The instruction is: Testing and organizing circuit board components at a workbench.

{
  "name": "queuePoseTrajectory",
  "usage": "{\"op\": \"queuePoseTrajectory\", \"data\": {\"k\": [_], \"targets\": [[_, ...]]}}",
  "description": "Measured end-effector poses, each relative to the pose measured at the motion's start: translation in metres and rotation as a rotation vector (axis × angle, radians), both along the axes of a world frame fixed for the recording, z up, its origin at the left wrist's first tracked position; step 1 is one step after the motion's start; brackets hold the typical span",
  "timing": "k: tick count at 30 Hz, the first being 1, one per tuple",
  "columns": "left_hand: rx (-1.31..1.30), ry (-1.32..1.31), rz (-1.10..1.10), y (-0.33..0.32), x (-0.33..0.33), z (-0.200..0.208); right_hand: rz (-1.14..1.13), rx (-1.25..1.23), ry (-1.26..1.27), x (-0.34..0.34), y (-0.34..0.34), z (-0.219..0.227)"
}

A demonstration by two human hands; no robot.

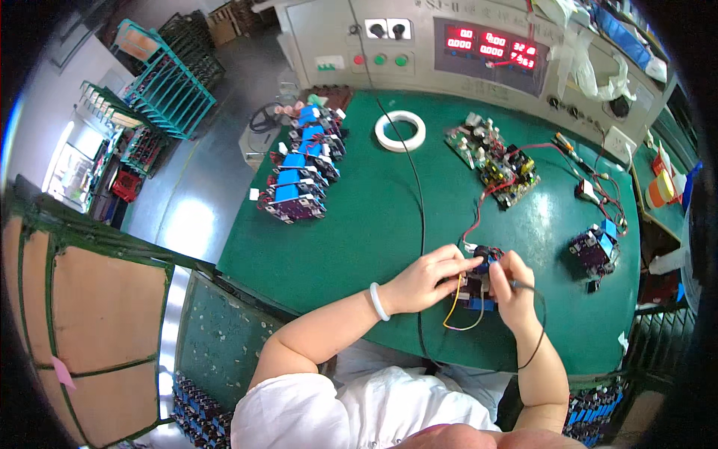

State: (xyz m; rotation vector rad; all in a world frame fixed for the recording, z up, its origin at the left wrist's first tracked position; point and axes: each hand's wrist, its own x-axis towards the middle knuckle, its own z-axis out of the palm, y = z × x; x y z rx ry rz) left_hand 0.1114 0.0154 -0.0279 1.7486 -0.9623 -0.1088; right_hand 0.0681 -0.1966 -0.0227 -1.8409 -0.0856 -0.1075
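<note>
At the front of the green table, a small circuit board assembly (476,290) with blue parts lies between my hands. My left hand (426,280), a white band on its wrist, grips the board from the left. Its index finger presses on a round black part (486,257) at the board's far end. My right hand (514,290) is closed at the right side, thumb and finger by the same part. A dark pen-like probe (516,283) with a black cord sticks out of this hand; its tip is hidden. Yellow and grey wires (451,314) loop from the board's near side.
A row of blue-and-purple boards (299,168) stands at the left. Behind are a white tape roll (400,131) and a larger wired circuit board (497,161). Another small board (594,249) sits at the right. A black cable (421,202) crosses the table; a test console (404,56) stands behind.
</note>
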Motion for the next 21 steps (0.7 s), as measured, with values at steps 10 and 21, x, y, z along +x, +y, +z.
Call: {"op": "queuePoseTrajectory", "data": {"k": [10,21], "targets": [[0.050,0.014,0.000,0.001,0.007,0.009,0.117,-0.013,0.046,0.009,0.002,0.018],[0.003,-0.025,0.020,0.002,0.003,0.002,0.109,-0.156,-0.031,0.005,0.009,0.021]]}}
